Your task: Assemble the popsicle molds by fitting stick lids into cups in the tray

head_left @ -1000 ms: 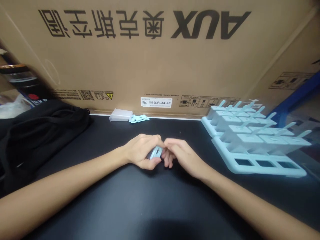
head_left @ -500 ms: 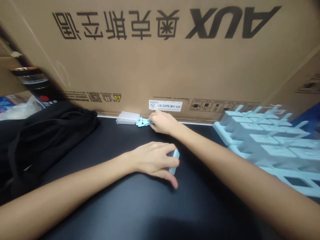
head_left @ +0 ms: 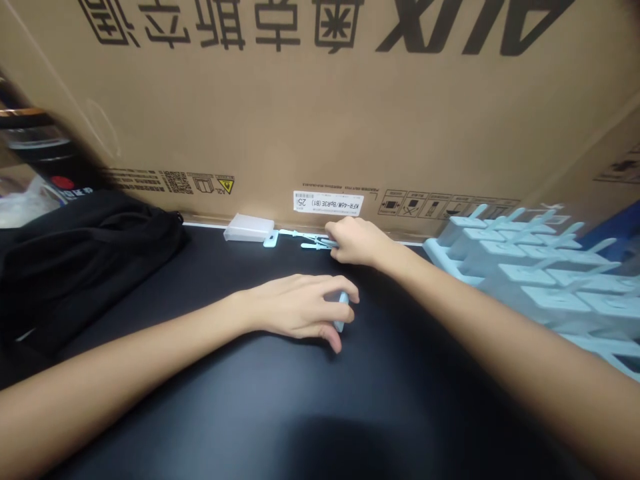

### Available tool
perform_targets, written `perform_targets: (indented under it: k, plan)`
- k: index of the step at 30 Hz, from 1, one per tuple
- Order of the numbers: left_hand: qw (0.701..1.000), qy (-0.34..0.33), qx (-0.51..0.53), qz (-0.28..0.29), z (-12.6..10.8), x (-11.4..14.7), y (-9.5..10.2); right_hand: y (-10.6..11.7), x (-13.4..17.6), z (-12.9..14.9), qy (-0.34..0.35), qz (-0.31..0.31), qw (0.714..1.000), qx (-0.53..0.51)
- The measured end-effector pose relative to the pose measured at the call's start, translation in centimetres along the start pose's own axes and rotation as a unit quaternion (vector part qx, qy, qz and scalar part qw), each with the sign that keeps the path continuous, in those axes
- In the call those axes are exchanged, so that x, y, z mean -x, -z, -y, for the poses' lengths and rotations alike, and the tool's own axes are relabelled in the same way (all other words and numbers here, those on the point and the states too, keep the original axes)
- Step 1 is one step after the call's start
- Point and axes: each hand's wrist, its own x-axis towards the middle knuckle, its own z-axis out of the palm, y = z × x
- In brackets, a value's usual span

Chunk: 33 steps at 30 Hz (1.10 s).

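My left hand (head_left: 300,303) is curled over a small popsicle mould (head_left: 342,312) with a light-blue rim, above the middle of the black table. Its thumb sticks out, and the palm hides most of the mould. At the back edge, my right hand (head_left: 359,240) has its fingers closed on light-blue popsicle sticks (head_left: 313,245); their right ends are hidden by the fingers. Left of them lies a light-blue lid piece (head_left: 271,239) with a slot, against the end of a clear mould cup (head_left: 249,228) lying on its side.
Light-blue popsicle moulds (head_left: 545,267) with upright handles stand in racks on the right. A large cardboard box (head_left: 225,120) walls off the back. To the left, a black cloth bag (head_left: 85,267) lies before a dark bottle (head_left: 45,153).
My right hand has moved right, and the bunched sticks are now spread out beside the lid piece. My left hand has shifted slightly up and left with the mould. The view has tilted down somewhat.
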Motion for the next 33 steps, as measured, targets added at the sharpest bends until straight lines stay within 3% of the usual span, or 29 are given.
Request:
perform_targets:
  k: [7,14,18,24,29,33]
  plan:
    - [0.999,-0.005,-0.017,-0.045,-0.2,0.4,-0.3,0.4,1.2,-1.3,-0.004,-0.01,0.987,-0.158]
    - [0.998,-0.007,-0.001,-0.057,-0.6,0.5,-0.5,0.6,3.0,-1.8,-0.137,0.01,0.95,-0.279]
    - [0.997,0.01,0.023,-0.069,-0.4,0.5,-0.5,0.6,3.4,-2.4,-0.159,-0.085,0.929,-0.322]
    - [0.989,0.039,0.094,-0.105,0.0,0.6,-0.4,1.5,3.5,-2.7,-0.134,-0.239,0.88,-0.388]
    - [0.977,0.015,0.138,-0.16,0.2,0.4,-0.4,2.3,5.4,-2.2,-0.125,-0.346,0.888,-0.277]
    - [0.974,0.008,0.13,-0.186,0.2,0.5,-0.4,2.3,8.8,-1.1,-0.1,-0.369,0.869,-0.314]
